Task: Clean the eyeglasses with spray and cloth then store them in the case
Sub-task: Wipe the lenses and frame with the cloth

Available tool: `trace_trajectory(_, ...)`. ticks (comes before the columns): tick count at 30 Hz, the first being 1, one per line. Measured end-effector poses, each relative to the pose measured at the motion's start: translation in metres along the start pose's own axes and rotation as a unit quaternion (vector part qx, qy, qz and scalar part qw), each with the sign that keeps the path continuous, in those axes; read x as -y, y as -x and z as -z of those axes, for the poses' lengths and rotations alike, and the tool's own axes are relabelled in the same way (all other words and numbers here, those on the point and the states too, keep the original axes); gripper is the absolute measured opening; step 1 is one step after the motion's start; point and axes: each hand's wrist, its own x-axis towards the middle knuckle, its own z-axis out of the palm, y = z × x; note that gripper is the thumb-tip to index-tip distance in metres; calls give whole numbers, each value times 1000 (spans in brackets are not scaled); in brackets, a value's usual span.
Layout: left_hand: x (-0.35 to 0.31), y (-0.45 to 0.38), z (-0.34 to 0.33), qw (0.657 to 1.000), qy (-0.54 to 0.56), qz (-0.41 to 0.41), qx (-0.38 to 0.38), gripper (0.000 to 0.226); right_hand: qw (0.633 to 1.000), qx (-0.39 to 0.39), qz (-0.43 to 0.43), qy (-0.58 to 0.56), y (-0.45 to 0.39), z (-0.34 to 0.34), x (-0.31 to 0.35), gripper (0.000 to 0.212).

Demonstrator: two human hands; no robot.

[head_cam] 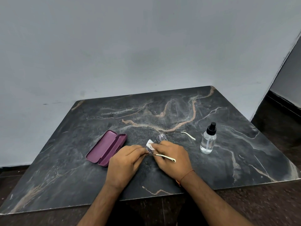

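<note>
Fingers of the left hand (pixel 123 162) are curled and pinch the near lens and rim of the eyeglasses (pixel 162 138), holding them just above the table (pixel 228 168). Those of the right hand (pixel 172 156) are bent too, pressing a small white cloth (pixel 149 143) against that same lens; only a corner of the cloth shows past the fingertips, so how it is folded cannot be told. The glasses sit between the two hands at the middle of the tabletop, with the far lens poking out beyond the knuckles. One cream-tipped temple (pixel 166 157) lies across the back of the right hand, and the other (pixel 188 135) stretches out to the right, toward the spray bottle (pixel 208 139).

That bottle stands upright on the table, well to the right of the hands, clear glass with a black pump top (some clear liquid shows in it). The purple case (pixel 106 148) lies open on the left, near the left hand but not touching it, both halves facing up. A thin orange thread (pixel 187 174) circles the right wrist. Behind the dark, veined marble table rises a plain grey wall (pixel 130 46).
</note>
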Motion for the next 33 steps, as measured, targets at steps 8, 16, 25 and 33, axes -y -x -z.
trace_trajectory(8, -1, -2, 1, 1000, -17, 3, 1, 14, 999, 17, 25, 32, 3, -1, 0, 29)
trace_trajectory(16, 0, -1, 1, 1000, -26, 8, -2, 17, 999, 9, 18, 48, 3, -1, 1, 16)
trace_trajectory(25, -2, -3, 2, 1000, -18, 18, -8, 18, 1000, 2, 0, 11, 4, 2, 2, 24)
trace_trajectory(33, 0, -1, 1, 1000, -25, 12, -5, 17, 1000, 3, -6, 22, 3, 2, 4, 28)
